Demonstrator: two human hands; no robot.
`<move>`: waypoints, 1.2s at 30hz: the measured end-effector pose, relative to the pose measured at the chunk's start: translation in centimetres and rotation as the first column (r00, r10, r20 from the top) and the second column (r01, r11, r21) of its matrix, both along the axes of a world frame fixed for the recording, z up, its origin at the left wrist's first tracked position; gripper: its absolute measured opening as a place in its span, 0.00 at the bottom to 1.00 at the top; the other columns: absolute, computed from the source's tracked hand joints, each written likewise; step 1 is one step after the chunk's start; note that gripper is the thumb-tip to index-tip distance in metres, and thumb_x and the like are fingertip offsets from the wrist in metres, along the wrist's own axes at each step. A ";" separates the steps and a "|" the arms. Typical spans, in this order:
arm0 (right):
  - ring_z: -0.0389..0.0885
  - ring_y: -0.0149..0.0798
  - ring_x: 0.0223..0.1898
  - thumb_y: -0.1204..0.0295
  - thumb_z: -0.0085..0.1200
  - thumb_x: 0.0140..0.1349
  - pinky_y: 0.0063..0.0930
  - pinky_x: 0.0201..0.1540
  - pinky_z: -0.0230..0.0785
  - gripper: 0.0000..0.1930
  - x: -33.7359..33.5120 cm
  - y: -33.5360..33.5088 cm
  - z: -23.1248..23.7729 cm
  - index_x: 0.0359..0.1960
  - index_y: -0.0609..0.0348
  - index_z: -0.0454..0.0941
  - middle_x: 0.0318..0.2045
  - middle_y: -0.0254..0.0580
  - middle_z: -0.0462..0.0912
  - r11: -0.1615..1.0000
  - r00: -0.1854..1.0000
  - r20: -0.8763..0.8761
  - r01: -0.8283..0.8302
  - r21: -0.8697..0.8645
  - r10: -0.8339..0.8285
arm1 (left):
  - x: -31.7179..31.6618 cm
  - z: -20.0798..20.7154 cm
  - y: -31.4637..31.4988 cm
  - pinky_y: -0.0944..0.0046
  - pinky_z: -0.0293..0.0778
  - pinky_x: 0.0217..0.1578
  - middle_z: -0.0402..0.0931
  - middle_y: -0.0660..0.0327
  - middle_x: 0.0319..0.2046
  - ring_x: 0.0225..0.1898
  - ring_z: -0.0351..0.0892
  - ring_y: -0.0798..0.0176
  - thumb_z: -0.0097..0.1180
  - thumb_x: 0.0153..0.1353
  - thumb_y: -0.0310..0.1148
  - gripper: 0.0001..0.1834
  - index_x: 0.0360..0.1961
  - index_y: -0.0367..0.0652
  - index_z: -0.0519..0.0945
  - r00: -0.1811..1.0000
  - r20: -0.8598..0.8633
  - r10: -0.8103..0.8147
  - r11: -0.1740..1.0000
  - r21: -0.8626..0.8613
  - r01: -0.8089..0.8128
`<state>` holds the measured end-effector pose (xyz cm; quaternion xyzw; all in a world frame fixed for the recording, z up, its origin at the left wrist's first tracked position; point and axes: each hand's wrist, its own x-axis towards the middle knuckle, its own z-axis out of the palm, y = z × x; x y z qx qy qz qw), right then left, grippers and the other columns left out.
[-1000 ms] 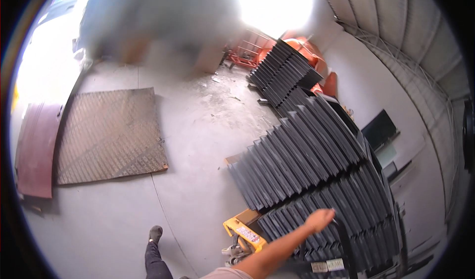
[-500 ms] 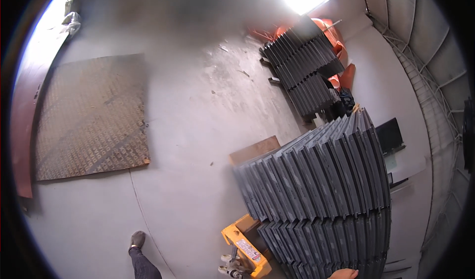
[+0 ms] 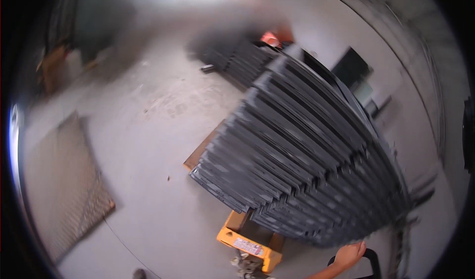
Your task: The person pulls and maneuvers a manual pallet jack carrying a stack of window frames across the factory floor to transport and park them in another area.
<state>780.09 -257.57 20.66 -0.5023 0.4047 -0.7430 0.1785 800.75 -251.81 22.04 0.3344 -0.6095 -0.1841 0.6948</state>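
My right hand [image 3: 349,255] is closed around a black loop handle [image 3: 374,264] at the lower right, its forearm coming in from the lower edge. Beyond the hand rises a large stack of dark grey ribbed metal pieces [image 3: 292,145], nested closely in two rows. A yellow pallet jack [image 3: 247,244] shows low at the stack's near end, with a label on its frame and its metal linkage partly cut off by the lower edge. How the loop handle joins the jack is hidden. My left hand is out of view.
A brown patterned sheet [image 3: 64,185] lies on the floor at left. A wooden board edge [image 3: 203,148] sticks out beside the stack. Farther off are another dark stack [image 3: 232,56], blurred, and orange items [image 3: 271,37]. A dark panel [image 3: 351,69] leans along the wall. My shoe [image 3: 139,274] is at the lower edge.
The view has turned, so the brown sheet slides down and left and the grey stack slants more across the picture. More of my right hand and the loop handle now show.
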 end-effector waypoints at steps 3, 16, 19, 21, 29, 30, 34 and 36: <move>0.63 0.28 0.20 0.65 0.47 0.60 0.24 0.24 0.59 0.05 -6.2 -0.6 1.2 0.29 0.49 0.68 0.20 0.29 0.65 0.998 0.987 0.159 -0.013 -0.057 0.022 | 2.0 0.6 3.4 0.46 0.71 0.33 0.78 0.50 0.26 0.29 0.75 0.40 0.38 0.68 0.43 0.18 0.29 0.45 0.74 0.998 -0.005 0.068 0.997 -0.030 -0.068; 0.57 0.27 0.11 0.73 0.50 0.59 0.25 0.16 0.56 0.10 -11.0 -11.9 7.4 0.31 0.50 0.59 0.13 0.29 0.58 0.972 0.949 0.212 -0.229 -0.049 0.234 | 2.9 6.6 9.3 0.52 0.65 0.23 0.69 0.51 0.18 0.20 0.70 0.45 0.38 0.66 0.46 0.23 0.25 0.37 0.73 0.841 0.205 -0.501 0.865 0.149 0.479; 0.56 0.26 0.14 0.75 0.49 0.59 0.24 0.18 0.55 0.10 -8.6 -13.5 7.5 0.30 0.49 0.59 0.14 0.28 0.58 0.938 0.929 0.139 -0.345 0.003 0.342 | 1.2 3.7 10.3 0.52 0.63 0.22 0.66 0.52 0.17 0.19 0.68 0.46 0.35 0.67 0.52 0.28 0.23 0.37 0.71 0.808 0.156 -0.568 0.822 0.167 0.545; 0.56 0.25 0.13 0.76 0.49 0.59 0.23 0.18 0.53 0.09 -8.0 -14.8 7.9 0.31 0.48 0.60 0.15 0.27 0.57 0.894 0.882 0.185 -0.447 0.034 0.434 | -0.9 0.7 10.8 0.53 0.61 0.21 0.64 0.53 0.16 0.18 0.66 0.46 0.34 0.68 0.55 0.31 0.21 0.38 0.67 0.828 0.259 -0.497 0.868 0.137 0.478; 0.56 0.25 0.10 0.77 0.53 0.59 0.21 0.14 0.49 0.11 0.4 -19.5 12.3 0.24 0.55 0.63 0.13 0.28 0.61 0.818 0.816 0.050 -0.572 -0.059 0.575 | -11.2 1.3 14.4 0.58 0.66 0.21 0.70 0.54 0.20 0.19 0.69 0.55 0.44 0.68 0.42 0.19 0.26 0.37 0.71 0.865 0.207 0.457 0.889 -0.075 -0.452; 0.57 0.26 0.12 0.75 0.53 0.60 0.22 0.17 0.52 0.12 0.5 -20.0 12.4 0.23 0.56 0.63 0.13 0.29 0.61 0.863 0.871 -0.077 -0.490 -0.121 0.484 | -12.2 1.7 14.7 0.60 0.68 0.22 0.71 0.53 0.24 0.21 0.71 0.57 0.45 0.68 0.38 0.14 0.33 0.36 0.71 0.784 0.152 0.601 0.799 -0.111 -0.591; 0.62 0.31 0.21 0.74 0.54 0.60 0.27 0.27 0.60 0.11 0.6 -19.3 12.8 0.23 0.59 0.65 0.18 0.34 0.64 0.878 0.884 -0.116 -0.466 -0.115 0.454 | -13.8 -1.9 14.0 0.69 0.69 0.20 0.74 0.50 0.33 0.25 0.72 0.65 0.40 0.70 0.32 0.11 0.46 0.35 0.68 0.686 0.024 0.727 0.686 -0.043 -0.726; 0.61 0.30 0.20 0.75 0.53 0.61 0.27 0.26 0.58 0.11 1.2 -19.7 12.5 0.23 0.59 0.65 0.19 0.33 0.62 0.907 0.945 -0.150 -0.323 -0.271 0.292 | -14.2 -2.4 14.0 0.67 0.70 0.22 0.74 0.51 0.31 0.25 0.73 0.63 0.41 0.69 0.33 0.11 0.46 0.35 0.68 0.651 -0.041 0.758 0.652 0.012 -0.758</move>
